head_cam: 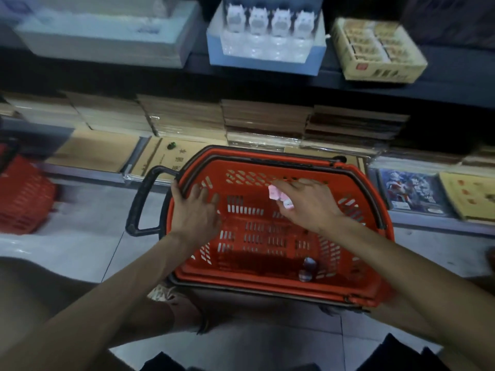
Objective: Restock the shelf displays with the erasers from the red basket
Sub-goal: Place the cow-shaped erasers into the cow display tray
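1. Pinching a small cluster of pink erasers (278, 195) between curled fingertips, the right hand (310, 202) hangs over the far half of the red basket (254, 287). No print can be read on the erasers.
2. Left hand (197, 210) lies across the basket's left rim, thumb outside, fingers spread flat inside; it grasps nothing.
3. One purplish eraser (307, 269) lies on the basket floor near the close right corner, well apart from both hands.
4. Black handle (139, 202) juts from the basket's left side, just beside the left thumb.
5. Kraft notebook (166, 159) lies behind the handle, with dark Chinese characters on the cover; 语 is legible, the rest is blurred.
6. Stacks of brown notebooks (267, 121) fill the lower shelf behind the basket.
7. Upper shelf: a blue display box (265, 62) holds four white cow-shaped figures (270, 21); no label is readable.
8. Tan display box (385, 72) to its right bears a red mark and dark lettering, both illegible.
9. Second red basket (22, 194) stands at the far left.
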Demonstrator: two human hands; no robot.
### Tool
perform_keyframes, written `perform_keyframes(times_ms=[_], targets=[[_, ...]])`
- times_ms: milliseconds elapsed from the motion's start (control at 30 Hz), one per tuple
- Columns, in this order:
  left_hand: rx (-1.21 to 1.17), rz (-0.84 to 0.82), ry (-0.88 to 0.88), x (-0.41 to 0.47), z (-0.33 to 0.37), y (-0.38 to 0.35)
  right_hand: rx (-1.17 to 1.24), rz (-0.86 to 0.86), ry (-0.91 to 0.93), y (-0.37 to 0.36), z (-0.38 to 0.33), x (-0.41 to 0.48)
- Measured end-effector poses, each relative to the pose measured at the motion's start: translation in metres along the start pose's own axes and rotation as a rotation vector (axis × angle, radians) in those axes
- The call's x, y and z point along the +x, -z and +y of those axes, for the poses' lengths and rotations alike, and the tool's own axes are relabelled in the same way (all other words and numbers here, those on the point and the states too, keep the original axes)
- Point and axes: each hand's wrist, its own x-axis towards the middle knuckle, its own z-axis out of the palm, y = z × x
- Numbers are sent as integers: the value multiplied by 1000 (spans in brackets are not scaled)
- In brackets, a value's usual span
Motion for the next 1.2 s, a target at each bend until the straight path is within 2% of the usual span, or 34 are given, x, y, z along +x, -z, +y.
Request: perform_keyframes(times_ms=[100,167,300,367,433,533,633,767,900,1067,1200], targets=[[-79,7,41,3,1,18,29,84,30,29,-4,9],[-240,46,91,10,2,32,43,113,62,50,-4,15],[-879,112,108,21,2,83,89,169,113,94,-1,25],[-1275,19,117,24,8,111,108,231,106,116,-3,32],[-1641,-171,158,24,15,136,149,323,70,133,-10,39],[-1976,-450,112,22,21,160,325,385,-32,148,-20,45],[-2198,-567,79,25,26,180,432,366,-128,154,-25,50],[-2454,-639,-20,28,31,196,545,284,-173,163,-25,59],[-2648,-629,-1,33,34,197,592,244,-137,160,-25,67],[-2724,-521,25,45,38,196,652,145,-130,153,-25,75],[-2760,-480,64,51,45,194,957,160,-285,147,-27,81]])
